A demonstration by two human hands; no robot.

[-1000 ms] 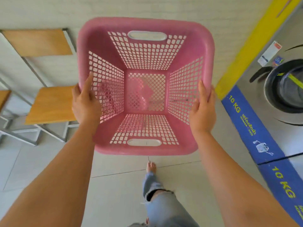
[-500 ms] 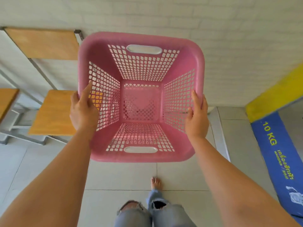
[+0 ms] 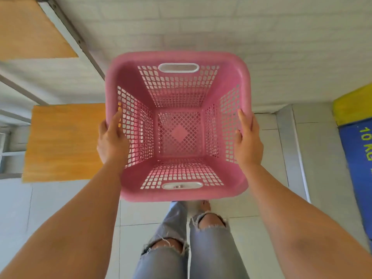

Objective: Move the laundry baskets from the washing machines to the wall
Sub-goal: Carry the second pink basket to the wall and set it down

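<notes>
I hold an empty pink laundry basket [image 3: 179,57] with lattice walls in front of me, seen from above. My left hand [image 3: 111,140] grips its left rim and my right hand [image 3: 248,142] grips its right rim, thumbs inside. The basket hangs above the tiled floor, close to the white brick wall [image 3: 261,37] ahead. The blue and yellow front of a washing machine [image 3: 360,154] shows at the right edge.
A wooden chair seat [image 3: 64,141] on a metal frame stands to the left of the basket, against the wall. A wooden tabletop [image 3: 26,31] fills the upper left corner. My legs in torn jeans [image 3: 193,244] stand on pale floor tiles below.
I have turned away from the washing machine toward the wall. The basket has come lower and nearer the wall, with both hands still on its rims.
</notes>
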